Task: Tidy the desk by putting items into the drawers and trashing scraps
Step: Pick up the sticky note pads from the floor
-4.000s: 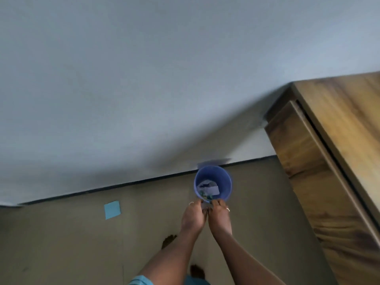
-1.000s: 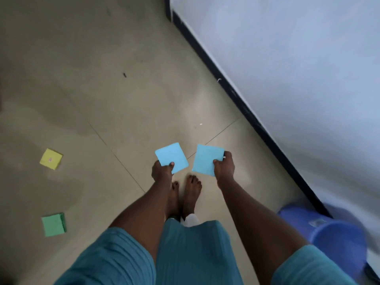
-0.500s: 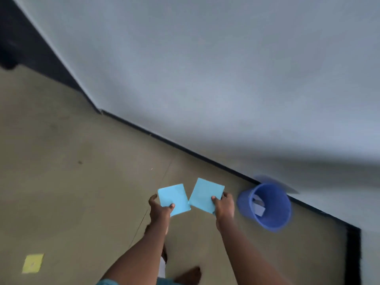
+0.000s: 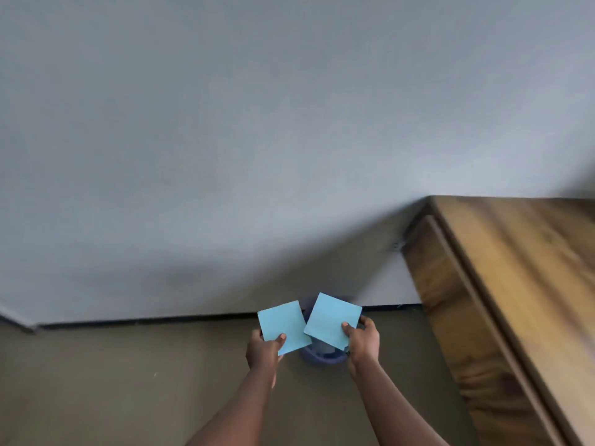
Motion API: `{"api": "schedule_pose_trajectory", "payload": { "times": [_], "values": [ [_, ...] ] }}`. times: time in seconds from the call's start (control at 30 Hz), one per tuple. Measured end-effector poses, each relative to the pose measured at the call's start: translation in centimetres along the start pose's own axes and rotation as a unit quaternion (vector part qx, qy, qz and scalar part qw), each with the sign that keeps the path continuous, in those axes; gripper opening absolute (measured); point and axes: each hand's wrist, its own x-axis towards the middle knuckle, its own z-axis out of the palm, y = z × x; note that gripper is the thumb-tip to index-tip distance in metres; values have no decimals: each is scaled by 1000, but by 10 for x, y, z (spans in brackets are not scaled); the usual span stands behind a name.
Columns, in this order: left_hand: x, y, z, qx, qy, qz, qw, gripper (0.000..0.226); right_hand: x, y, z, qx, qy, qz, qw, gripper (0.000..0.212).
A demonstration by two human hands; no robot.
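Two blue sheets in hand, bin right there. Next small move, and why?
Probably loosen both grips and drop the sheets. The left hand pinches the left sheet, the right hand the right sheet, and both seem to hang over the bin, whose rim shows just beneath them.

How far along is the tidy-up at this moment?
Done: something pale already lies in the blue bin. In hand: the left hand pinches the left blue note and the right hand pinches the right blue note, both held over the bin, not yet dropped. Left: release both notes. Only part of the wooden desk shows, so I cannot tell what remains there.
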Motion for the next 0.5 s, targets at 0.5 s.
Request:
{"api": "schedule_pose_trajectory", "payload": {
  "times": [0.5],
  "values": [
    [-114,84,278,136,-238,206,939,51,48,-130,-245,223,187,-85,953,29]
  ]
}}
